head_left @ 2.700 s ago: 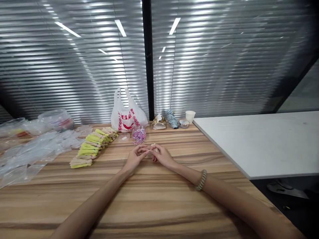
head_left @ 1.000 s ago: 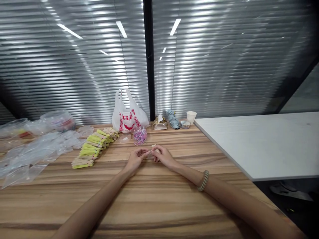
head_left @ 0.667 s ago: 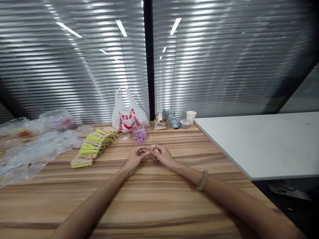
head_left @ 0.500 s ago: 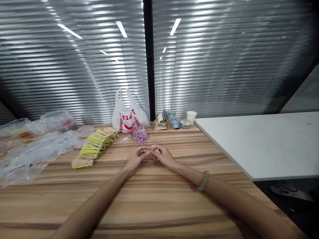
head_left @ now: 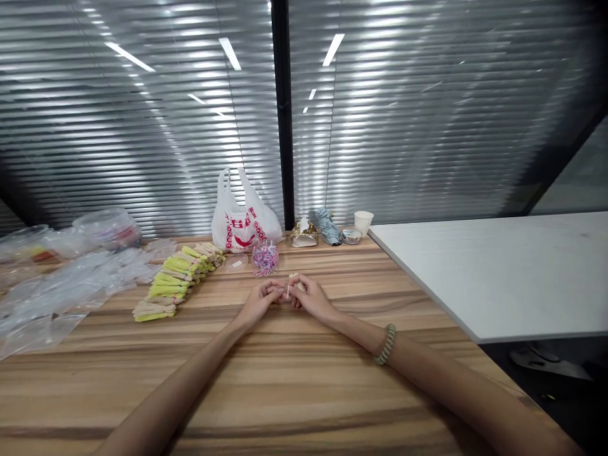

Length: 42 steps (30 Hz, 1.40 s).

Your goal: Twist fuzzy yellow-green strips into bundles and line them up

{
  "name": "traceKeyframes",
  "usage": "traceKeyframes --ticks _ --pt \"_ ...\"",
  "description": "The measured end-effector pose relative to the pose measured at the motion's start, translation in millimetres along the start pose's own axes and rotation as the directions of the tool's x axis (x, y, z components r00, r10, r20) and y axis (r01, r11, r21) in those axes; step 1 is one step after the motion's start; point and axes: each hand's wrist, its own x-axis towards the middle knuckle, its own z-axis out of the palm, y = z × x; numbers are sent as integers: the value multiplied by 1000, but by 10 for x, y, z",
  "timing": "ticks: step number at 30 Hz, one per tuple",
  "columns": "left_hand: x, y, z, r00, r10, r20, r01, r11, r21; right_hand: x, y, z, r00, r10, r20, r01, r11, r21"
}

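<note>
Over the middle of the table, my left hand [head_left: 260, 303] and my right hand [head_left: 310, 297] meet at the fingertips, both closed in a pinch. A small pale beige bundle [head_left: 293, 277] shows above the fingers of my right hand, which are curled round it. Between the fingertips a thin pinkish-white strip [head_left: 287, 292] stands out, and my left thumb and fingers pinch at it; its ends are mostly hidden. Just beyond the hands is a clear tub [head_left: 265, 259] of pink and purple ties. To the left lies a row of yellow and beige bundles [head_left: 170, 282].
Behind the tub stands a white plastic bag [head_left: 244, 221], with a clear lid [head_left: 236, 262] near it. Clear plastic bags [head_left: 71, 285] cover the left side. Farther right are a tissue pack [head_left: 304, 234], a folded blue umbrella [head_left: 327, 227], a round tin [head_left: 351, 236] and a paper cup [head_left: 363, 221]. A white table [head_left: 498, 272] adjoins.
The thin pinkish-white strip now stands out more plainly between my fingertips. Both hands stay nearly in place, with small finger shifts. The whole view has moved slightly.
</note>
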Motion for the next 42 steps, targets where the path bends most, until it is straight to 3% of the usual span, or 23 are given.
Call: traceKeyframes --ticks 9,16,21,27,33,42 --pt "31 -26 -51 996 -80 27 71 968 242 20 39 -10 998 -12 -60 13 1000 13" --pt "-6 -6 -71 996 -23 92 -21 891 453 22 31 -14 999 -20 -50 22 999 42" --pt "12 2 -85 990 32 139 -96 872 480 22 26 -11 999 -16 -46 18 999 34" --pt "7 -28 -87 993 115 35 -116 841 528 15 13 -17 999 -23 -31 23 1000 16" --pt "-25 0 -79 983 182 -21 -152 872 464 24 56 -21 997 -56 54 55 998 19" --pt "3 -4 -108 980 151 -131 -75 884 462 38 95 -12 992 -83 96 74 993 97"
